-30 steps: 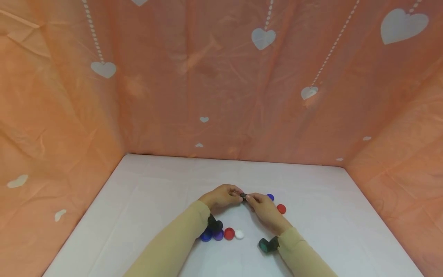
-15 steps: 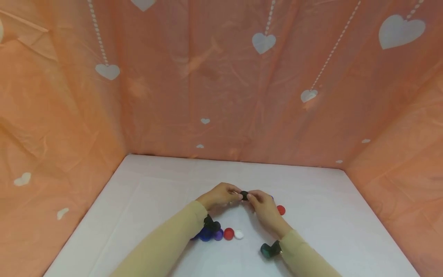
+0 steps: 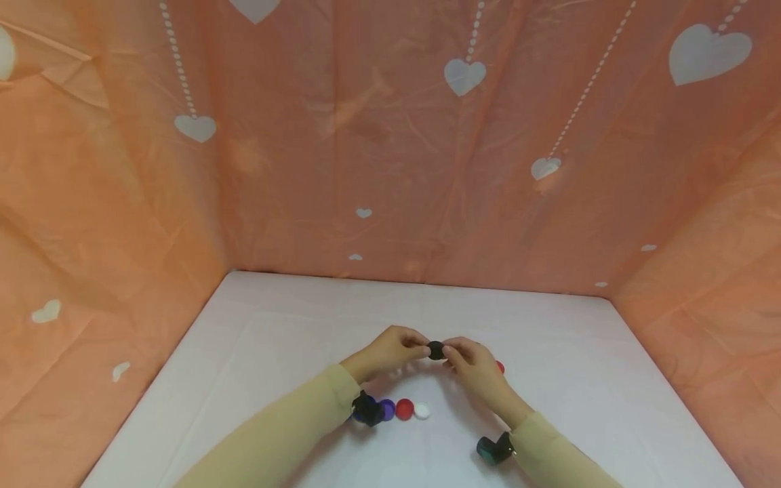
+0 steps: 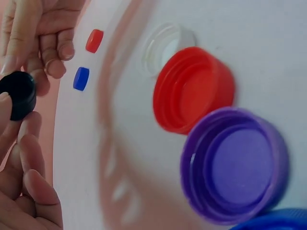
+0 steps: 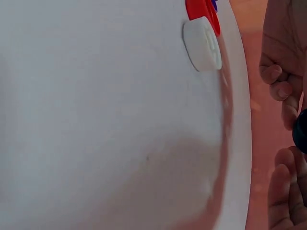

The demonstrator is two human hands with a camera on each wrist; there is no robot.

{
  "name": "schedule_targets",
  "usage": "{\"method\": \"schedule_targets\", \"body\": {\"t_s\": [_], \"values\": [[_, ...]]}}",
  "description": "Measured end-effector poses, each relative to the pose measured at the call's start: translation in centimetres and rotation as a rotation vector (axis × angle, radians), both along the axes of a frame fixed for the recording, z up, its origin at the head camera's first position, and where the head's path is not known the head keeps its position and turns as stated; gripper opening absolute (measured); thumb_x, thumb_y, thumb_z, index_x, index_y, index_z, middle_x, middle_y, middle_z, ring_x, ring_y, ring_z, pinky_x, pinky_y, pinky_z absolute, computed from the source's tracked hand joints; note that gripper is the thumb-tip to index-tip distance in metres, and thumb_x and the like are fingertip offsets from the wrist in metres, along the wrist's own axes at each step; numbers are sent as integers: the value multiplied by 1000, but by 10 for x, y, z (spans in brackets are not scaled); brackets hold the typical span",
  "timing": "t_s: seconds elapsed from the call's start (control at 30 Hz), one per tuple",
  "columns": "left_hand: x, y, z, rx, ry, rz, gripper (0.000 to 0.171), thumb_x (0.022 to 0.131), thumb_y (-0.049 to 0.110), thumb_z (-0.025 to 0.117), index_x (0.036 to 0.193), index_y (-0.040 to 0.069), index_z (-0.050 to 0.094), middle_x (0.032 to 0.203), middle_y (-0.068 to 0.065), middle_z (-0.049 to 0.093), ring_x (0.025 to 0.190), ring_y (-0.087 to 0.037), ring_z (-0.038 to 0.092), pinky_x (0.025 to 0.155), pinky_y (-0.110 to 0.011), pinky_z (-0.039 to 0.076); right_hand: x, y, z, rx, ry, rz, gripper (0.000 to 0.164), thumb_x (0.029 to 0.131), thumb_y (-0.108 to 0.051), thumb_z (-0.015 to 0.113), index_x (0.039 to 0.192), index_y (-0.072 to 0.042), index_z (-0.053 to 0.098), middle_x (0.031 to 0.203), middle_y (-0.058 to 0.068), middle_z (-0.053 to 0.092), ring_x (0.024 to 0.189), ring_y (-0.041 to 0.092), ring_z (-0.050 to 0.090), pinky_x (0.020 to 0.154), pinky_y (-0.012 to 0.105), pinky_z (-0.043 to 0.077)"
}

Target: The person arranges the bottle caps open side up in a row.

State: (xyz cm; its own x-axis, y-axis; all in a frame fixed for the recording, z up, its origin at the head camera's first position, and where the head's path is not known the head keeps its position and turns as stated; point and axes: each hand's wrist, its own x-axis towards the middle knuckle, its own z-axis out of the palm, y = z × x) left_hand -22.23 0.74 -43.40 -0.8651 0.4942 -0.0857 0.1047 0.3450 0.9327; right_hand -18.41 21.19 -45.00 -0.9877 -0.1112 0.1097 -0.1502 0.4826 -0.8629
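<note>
Between both hands, above the white table, is a small black bottle cap (image 3: 436, 350), its hollow side showing in the left wrist view. My left hand (image 3: 393, 349) pinches it from the left with thumb and finger. From the other side, the thumb and fingers of my right hand (image 3: 476, 362) pinch its edge. Below them lies a row of caps: a white cap (image 3: 422, 411), a red cap (image 3: 405, 409), a purple cap (image 4: 240, 165) and a blue cap (image 4: 278, 220). In the head view the left wrist's camera partly covers the row.
Beyond the right hand lie another red cap (image 4: 94, 41) and a small blue cap (image 4: 81, 78). Orange cloth walls (image 3: 390, 169) with heart prints enclose the back and sides of the white table (image 3: 293, 305). Dark wrist cameras (image 3: 495, 449) hang by the sleeves.
The black cap has been turned, so its round face now shows where its edge did. Both hands keep hold of it and have shifted slightly right. The right hand now covers the far blue cap.
</note>
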Motion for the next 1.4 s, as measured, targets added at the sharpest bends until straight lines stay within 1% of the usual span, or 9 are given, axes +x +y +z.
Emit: {"method": "schedule_targets", "body": {"t_s": [0.13,0.23,0.37,0.5,0.73,0.87,1.03,1.17,1.4], "values": [[4,2,-1,6,22,15,18,91,23,68,103,9,71,95,-9,70,92,-28,63,72,-30,48,4,0,1,0,5,3,13,96,-16,60,105,-9,69,90,1,69,79,20,64,68,27,51],[4,3,-4,13,28,12,19,92,24,68,104,10,69,94,-9,70,90,-28,64,70,-30,48,6,1,1,4,0,6,14,96,-16,61,106,-9,69,91,3,69,79,20,62,67,27,50],[5,4,-10,18,34,-12,19,92,25,66,106,11,67,92,-9,70,87,-28,64,68,-30,47,10,2,-1,5,-16,8,16,96,-15,61,110,-10,67,90,7,69,78,22,62,66,27,49],[9,5,-11,26,29,-30,19,93,23,65,108,11,64,89,-10,70,86,-29,63,66,-29,45,13,4,-2,21,-28,23,19,97,-13,60,115,-11,63,89,9,69,79,24,64,67,27,50],[16,7,-9,37,23,-21,17,95,21,63,109,11,61,86,-9,71,83,-28,62,62,-26,42,17,9,-2,81,-20,55,21,97,-14,60,118,-15,62,93,4,68,87,19,66,74,29,51],[20,8,-10,27,10,-19,15,96,22,62,107,13,61,85,-6,71,80,-24,62,60,-26,40,19,11,-2,135,-1,76,24,94,-16,64,118,-16,62,92,0,68,85,14,64,75,30,50],[25,8,-12,-3,-8,-20,15,96,26,62,107,16,62,84,-2,70,70,-19,57,55,-26,38,22,12,-2,150,-3,101,28,90,-13,69,117,-16,62,91,-3,67,81,13,62,72,28,50],[28,9,-15,-4,-15,-29,17,94,25,66,107,16,63,83,-2,68,69,-18,58,55,-27,43,26,12,-2,149,-22,115,28,90,-16,70,116,-16,62,90,-5,66,81,15,61,72,28,49],[31,13,-16,-9,-2,-53,22,89,14,70,110,11,62,83,-1,67,72,-20,65,58,-29,50,29,14,-1,149,-51,116,30,88,-22,72,116,-14,62,88,-4,65,78,16,60,69,27,50]]}}
